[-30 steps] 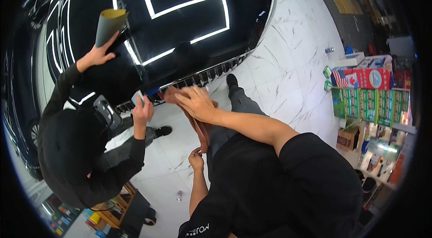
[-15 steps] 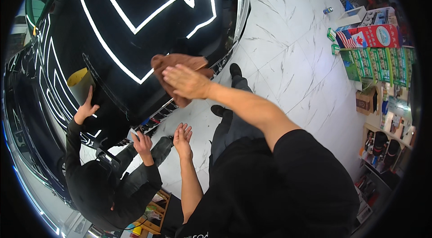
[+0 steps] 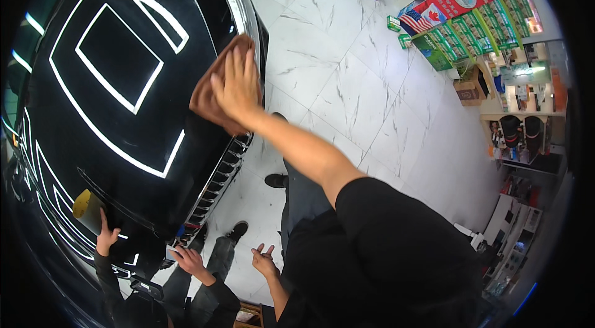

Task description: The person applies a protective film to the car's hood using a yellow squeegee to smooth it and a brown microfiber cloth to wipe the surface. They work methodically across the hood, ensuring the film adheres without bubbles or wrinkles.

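A person's right hand [image 3: 237, 87] lies flat, fingers spread and pressed on a brown cloth [image 3: 214, 89] at the front edge of a glossy black car hood [image 3: 93, 117], the arm stretched straight out from the shoulder; the cloth sits just above the chrome grille [image 3: 220, 176]; the left hand [image 3: 265, 261] hangs low beside the body, fingers loose and open, holding nothing. White ceiling-light outlines mirror in the hood's paint; the car stands on a white marble-look tiled floor [image 3: 347, 74]; shelving with green boxes [image 3: 462, 43] and small flags lines the right wall, with a cardboard box [image 3: 469, 87] at its foot. A second person in black crouches at the lower left; one of their hands [image 3: 106, 236] grips a yellow roll [image 3: 88, 209] against the hood, the other hand [image 3: 189, 260] reaches near the grille, its grip too small to make out. Counted: one car, one cloth, one yellow roll, two people, four hands.
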The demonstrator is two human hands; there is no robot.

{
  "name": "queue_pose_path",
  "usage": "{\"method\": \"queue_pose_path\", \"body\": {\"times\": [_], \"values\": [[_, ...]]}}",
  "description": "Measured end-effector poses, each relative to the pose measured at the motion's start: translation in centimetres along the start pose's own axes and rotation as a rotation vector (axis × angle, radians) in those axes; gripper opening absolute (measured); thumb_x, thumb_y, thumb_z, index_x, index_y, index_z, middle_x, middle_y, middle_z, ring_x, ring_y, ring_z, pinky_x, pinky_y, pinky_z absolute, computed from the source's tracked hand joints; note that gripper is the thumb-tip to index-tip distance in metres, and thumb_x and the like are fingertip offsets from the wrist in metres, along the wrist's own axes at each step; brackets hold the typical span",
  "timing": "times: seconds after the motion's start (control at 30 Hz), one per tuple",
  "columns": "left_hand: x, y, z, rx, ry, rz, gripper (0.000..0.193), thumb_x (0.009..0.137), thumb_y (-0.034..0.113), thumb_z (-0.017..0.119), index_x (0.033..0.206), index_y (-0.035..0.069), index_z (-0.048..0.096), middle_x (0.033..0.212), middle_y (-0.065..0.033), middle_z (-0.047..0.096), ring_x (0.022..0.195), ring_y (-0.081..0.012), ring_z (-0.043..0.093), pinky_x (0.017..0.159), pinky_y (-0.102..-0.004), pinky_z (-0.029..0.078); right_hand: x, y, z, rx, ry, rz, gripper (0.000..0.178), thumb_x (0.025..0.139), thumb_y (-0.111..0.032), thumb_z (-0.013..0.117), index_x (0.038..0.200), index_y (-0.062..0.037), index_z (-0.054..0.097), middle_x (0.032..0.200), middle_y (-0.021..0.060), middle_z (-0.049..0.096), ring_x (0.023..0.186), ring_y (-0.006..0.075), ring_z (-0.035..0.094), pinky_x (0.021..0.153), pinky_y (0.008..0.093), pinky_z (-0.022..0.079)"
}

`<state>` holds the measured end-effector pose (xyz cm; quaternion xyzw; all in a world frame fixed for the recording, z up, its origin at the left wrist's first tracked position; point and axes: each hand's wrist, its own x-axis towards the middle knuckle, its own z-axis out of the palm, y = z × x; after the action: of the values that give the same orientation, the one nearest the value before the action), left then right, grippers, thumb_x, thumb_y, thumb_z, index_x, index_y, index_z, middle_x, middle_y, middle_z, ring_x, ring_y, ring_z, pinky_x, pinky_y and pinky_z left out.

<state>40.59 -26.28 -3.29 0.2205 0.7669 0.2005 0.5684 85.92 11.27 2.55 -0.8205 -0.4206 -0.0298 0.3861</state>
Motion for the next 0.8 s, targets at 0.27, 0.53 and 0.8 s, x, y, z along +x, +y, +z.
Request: {"method": "queue_pose_path", "body": {"times": [0.27, 0.53, 0.8], "values": [[-3.6, 19.1, 9.8, 0.548, -0.167, 0.885, 0.043, 0.115, 0.019, 0.053, 0.151, -0.004, 0.061, 0.146, -0.0227, 0.068, 0.136, -0.0324, 0.065, 0.108, -0.0435, 0.055, -19.2, -6.7, -1.8, 0.006, -0.375, -0.267, 0.087, 0.099, -0.055, 0.070, 0.165, -0.0019, 0.050, 0.180, 0.0191, 0.033, 0.169, 0.0490, 0.012, 0.132, 0.0746, 0.011], [-14.4, 35.6, 29.9, 0.754, -0.996, 1.243, 0.047, 0.111, 0.029, 0.058, 0.144, -0.004, 0.065, 0.148, -0.0241, 0.066, 0.146, -0.0451, 0.055, 0.130, -0.0566, 0.034, -5.4, -2.0, -3.6, 0.048, -0.258, -0.586, 0.075, 0.096, -0.052, 0.071, 0.155, -0.0056, 0.061, 0.169, 0.0133, 0.051, 0.162, 0.0387, 0.033, 0.131, 0.0648, 0.024], [-15.0, 41.1, 36.1, 0.426, -0.803, 1.367, 0.050, 0.117, 0.028, 0.045, 0.150, -0.007, 0.061, 0.153, -0.0279, 0.063, 0.148, -0.0457, 0.055, 0.127, -0.0508, 0.039, 6.8, 3.3, -1.3, 0.238, -0.539, -1.106, 0.084, 0.095, -0.056, 0.073, 0.160, -0.0044, 0.058, 0.173, 0.0106, 0.048, 0.168, 0.0340, 0.029, 0.133, 0.0626, 0.019]]}}
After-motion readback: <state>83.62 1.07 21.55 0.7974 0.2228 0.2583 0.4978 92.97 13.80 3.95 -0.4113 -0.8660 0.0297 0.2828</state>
